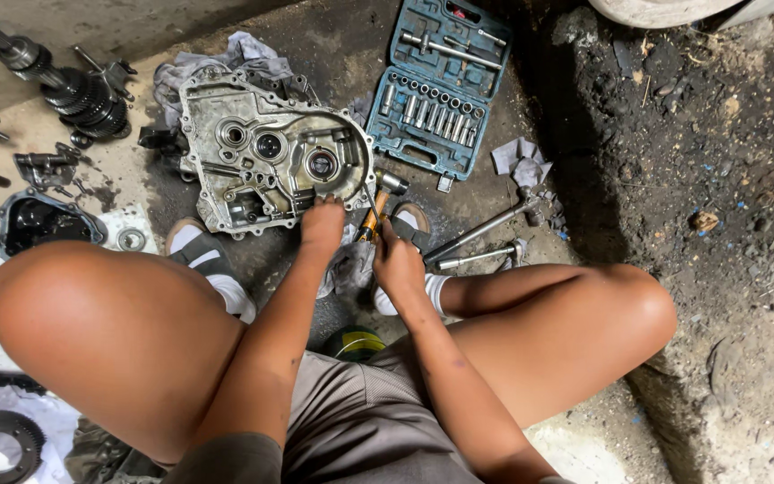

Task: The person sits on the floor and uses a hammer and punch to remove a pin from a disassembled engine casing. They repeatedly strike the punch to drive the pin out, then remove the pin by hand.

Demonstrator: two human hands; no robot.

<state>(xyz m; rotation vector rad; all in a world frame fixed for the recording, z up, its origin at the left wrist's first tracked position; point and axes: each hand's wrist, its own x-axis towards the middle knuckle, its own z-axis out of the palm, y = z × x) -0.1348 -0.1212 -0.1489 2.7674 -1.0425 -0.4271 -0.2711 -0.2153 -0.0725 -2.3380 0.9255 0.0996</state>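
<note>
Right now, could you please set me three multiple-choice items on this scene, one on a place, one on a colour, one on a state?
1. Where does the left hand rest?
A. on the near edge of the metal gearbox casing
B. inside the socket case
C. on the gear shaft

2. What colour is the socket case?
A. red
B. blue-green
C. white

3. In what state is the socket case?
A. shut
B. lying open
C. upside down

Answers: 1 A, the fingers touch the casing's near rim. 2 B, its tray and lid are blue-green. 3 B, the lid is folded back and rows of sockets show. The right hand grips a yellow-handled tool beside the casing.
</note>
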